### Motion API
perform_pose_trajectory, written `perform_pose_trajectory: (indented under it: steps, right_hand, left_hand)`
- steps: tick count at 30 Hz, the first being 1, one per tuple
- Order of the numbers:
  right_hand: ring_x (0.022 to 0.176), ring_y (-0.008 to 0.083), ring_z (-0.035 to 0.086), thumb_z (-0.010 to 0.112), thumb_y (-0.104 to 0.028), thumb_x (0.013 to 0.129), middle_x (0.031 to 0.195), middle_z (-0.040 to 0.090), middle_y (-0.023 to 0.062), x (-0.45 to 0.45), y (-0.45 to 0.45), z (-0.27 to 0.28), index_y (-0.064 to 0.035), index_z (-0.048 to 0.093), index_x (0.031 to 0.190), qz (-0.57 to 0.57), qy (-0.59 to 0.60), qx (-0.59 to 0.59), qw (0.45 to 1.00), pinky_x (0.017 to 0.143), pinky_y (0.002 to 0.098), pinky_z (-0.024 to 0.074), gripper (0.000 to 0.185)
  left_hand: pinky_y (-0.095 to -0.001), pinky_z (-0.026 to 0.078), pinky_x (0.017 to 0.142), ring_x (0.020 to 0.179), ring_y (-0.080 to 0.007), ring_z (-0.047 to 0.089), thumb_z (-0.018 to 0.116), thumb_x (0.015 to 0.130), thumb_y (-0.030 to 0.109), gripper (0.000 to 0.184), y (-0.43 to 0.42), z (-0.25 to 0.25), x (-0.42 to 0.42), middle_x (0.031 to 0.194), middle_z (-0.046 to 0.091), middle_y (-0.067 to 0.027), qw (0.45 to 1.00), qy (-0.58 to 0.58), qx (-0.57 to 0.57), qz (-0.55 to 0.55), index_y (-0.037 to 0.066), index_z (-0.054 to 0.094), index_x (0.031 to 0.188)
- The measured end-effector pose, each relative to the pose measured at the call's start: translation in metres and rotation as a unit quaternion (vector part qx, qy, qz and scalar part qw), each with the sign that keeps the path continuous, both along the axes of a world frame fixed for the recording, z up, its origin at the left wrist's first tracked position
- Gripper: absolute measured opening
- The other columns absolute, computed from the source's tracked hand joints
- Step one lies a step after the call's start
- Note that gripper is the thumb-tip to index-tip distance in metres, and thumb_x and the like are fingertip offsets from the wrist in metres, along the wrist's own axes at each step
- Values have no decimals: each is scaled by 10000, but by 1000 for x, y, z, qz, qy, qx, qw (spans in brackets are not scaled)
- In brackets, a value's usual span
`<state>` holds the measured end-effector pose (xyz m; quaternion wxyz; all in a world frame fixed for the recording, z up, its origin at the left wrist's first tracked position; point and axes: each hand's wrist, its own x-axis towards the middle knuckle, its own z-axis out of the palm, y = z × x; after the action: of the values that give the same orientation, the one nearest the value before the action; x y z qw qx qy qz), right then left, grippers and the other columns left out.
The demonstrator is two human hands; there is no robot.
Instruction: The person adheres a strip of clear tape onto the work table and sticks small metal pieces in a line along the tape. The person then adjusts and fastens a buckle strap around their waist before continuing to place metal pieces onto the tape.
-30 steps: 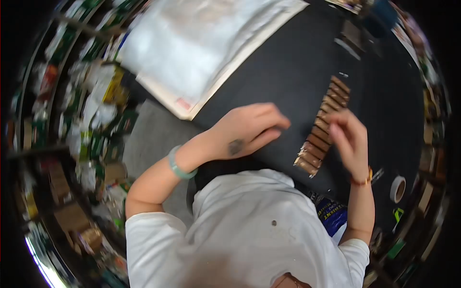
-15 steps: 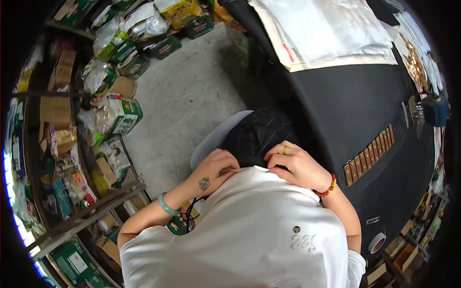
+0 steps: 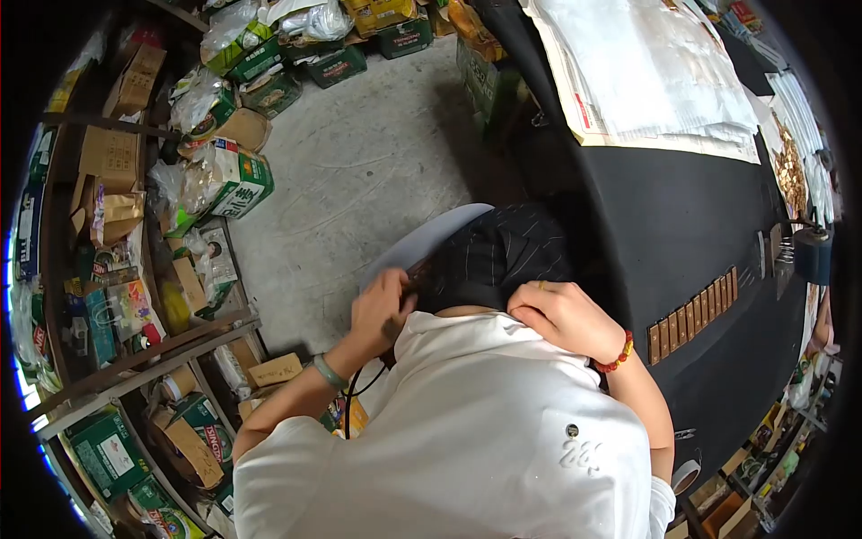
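My right hand (image 3: 566,314), with a gold ring and a red bead bracelet (image 3: 616,352), is closed at the hem of the white T-shirt (image 3: 467,404). My left hand (image 3: 382,310), wearing a pale green bangle (image 3: 329,371), is off the hem, beside my left hip. Its fingers are bent and smeared by motion, so whether they hold anything is unclear. Below the hem a strip of waist shows, then dark striped trousers (image 3: 494,256). A pale grey seat edge (image 3: 440,229) sticks out from under my legs.
To the right, a black-covered table (image 3: 646,202) carries a row of small brown blocks (image 3: 691,314), a stack of clear plastic bags (image 3: 655,72) and a roll of tape (image 3: 686,476). Shelves (image 3: 171,346) with boxes line the left. Green cartons (image 3: 242,184) stand along the concrete floor (image 3: 332,171).
My left hand has let go of the shirt hem and moved left to my hip. My right hand stays at the hem. The view has shifted slightly.
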<state>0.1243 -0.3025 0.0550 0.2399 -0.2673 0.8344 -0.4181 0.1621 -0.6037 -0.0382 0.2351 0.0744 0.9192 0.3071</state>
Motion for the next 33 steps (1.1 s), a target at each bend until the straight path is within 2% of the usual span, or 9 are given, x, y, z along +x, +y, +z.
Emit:
perform_pose_trajectory:
  steps: [4,5,9,15,20,25,29,30,33]
  right_hand:
    - [723,238,558,635,-131,831,871,575,47,-10,-15,8,-46,644,899,-9,-3,67,998,722,325,466,108]
    - [723,238,558,635,-131,831,871,575,47,-12,-18,7,-46,644,899,-8,0,67,998,722,325,466,108]
    - [794,240,566,651,-134,822,887,572,68,-13,-29,-12,-51,639,976,-14,162,48,986,732,320,475,175]
    - [868,243,566,671,-133,810,908,572,83,-12,-30,-16,-46,625,1019,8,131,58,990,753,314,478,232]
    - [919,254,570,652,-218,838,1001,576,102,-11,-21,-10,-48,624,1034,1,54,64,997,772,329,497,261]
    - [780,190,553,670,-125,815,925,590,70,-11,-30,-16,-3,622,1029,-81,152,-11,985,703,281,465,250]
    - [706,110,497,657,-102,841,894,586,31,-21,-43,-13,5,616,1067,-130,-138,-71,979,662,217,427,254]
    - [706,110,497,657,-102,841,894,586,31,-22,-43,-15,5,616,1067,-129,-140,-71,979,662,217,427,254]
    - [696,75,460,654,-73,849,870,574,8,-23,-37,-24,1,604,1105,-171,-281,-153,932,655,188,401,271]
  left_hand:
    - [-377,444,692,783,-348,560,587,788,216,374,-6,-44,-16,959,616,-119,973,183,-16,-143,35,452,1085]
    - [-377,444,692,783,-348,560,587,788,216,374,-6,-41,-20,959,616,-119,972,186,-17,-142,35,452,1085]
    - [-415,441,664,749,-382,571,537,796,148,274,-8,-18,-28,916,637,-161,987,-64,93,-115,19,491,1033]
    - [-421,440,621,668,-387,574,505,795,97,191,-12,-5,-36,791,646,-178,994,-68,30,-84,15,526,966]
    - [-447,459,603,670,-403,603,553,822,133,186,10,36,-45,693,640,-174,999,39,29,-7,45,551,985]
    - [-422,458,588,663,-366,612,572,805,122,180,38,61,-57,708,645,-160,989,116,-50,-81,46,545,965]
    - [-395,462,583,639,-332,614,593,785,107,188,38,64,-60,675,633,-136,974,176,-33,-138,33,535,947]
    - [-395,462,583,639,-332,614,593,785,107,188,37,63,-60,675,633,-136,974,175,-34,-137,33,535,947]
    - [-379,463,587,617,-313,601,599,785,102,182,34,58,-61,651,611,-135,972,162,-20,-167,20,538,935]
